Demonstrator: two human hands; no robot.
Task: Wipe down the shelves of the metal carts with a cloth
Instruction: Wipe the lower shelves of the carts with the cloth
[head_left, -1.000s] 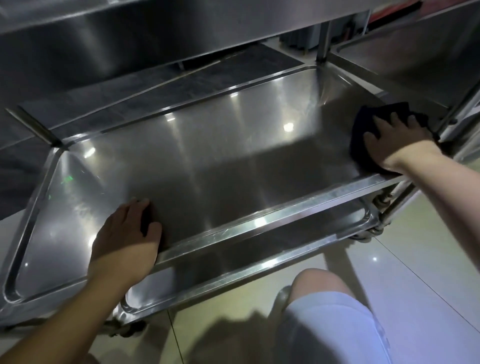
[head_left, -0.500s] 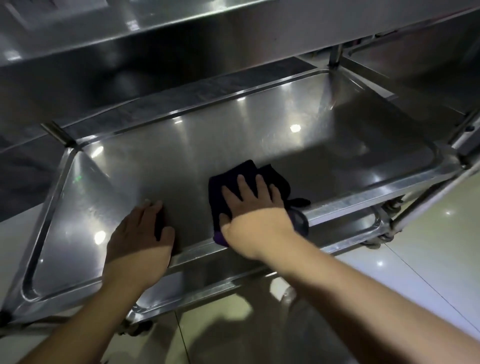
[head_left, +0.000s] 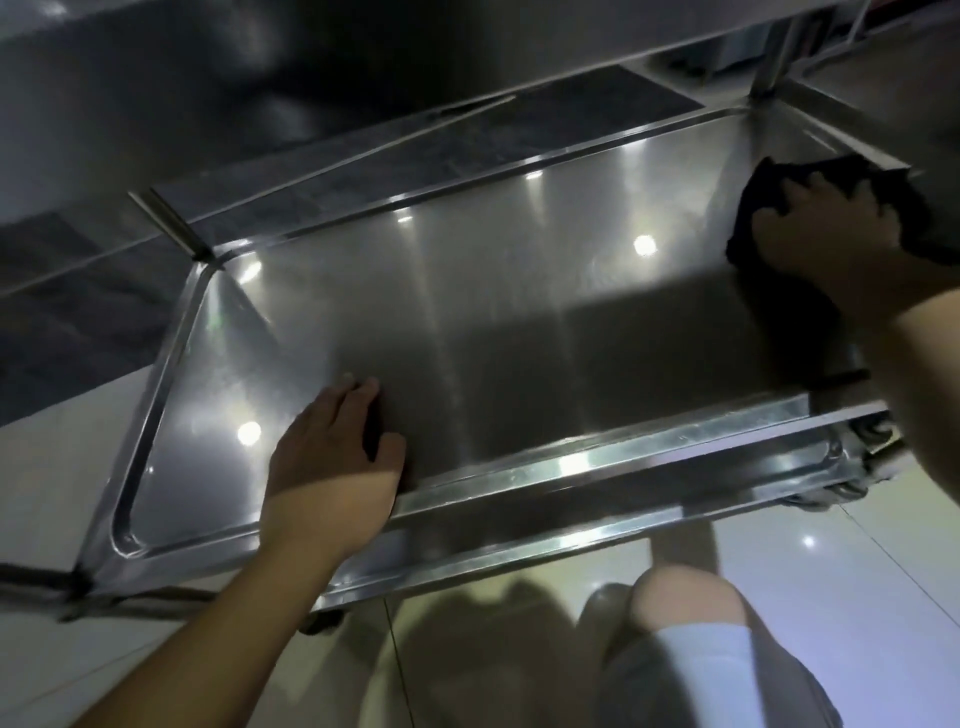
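Now the right hand (head_left: 826, 234) presses the dark cloth (head_left: 914, 208) flat at the shelf's (head_left: 519, 312) far right corner, fingers spread on it. Left hand (head_left: 332, 457) rests on the near edge, fingers together and straight.

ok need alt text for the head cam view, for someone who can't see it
A person's right hand presses a dark cloth onto the far right end of a steel cart shelf, while the left hand rests flat near its front edge. A lower shelf and tiled floor show below.
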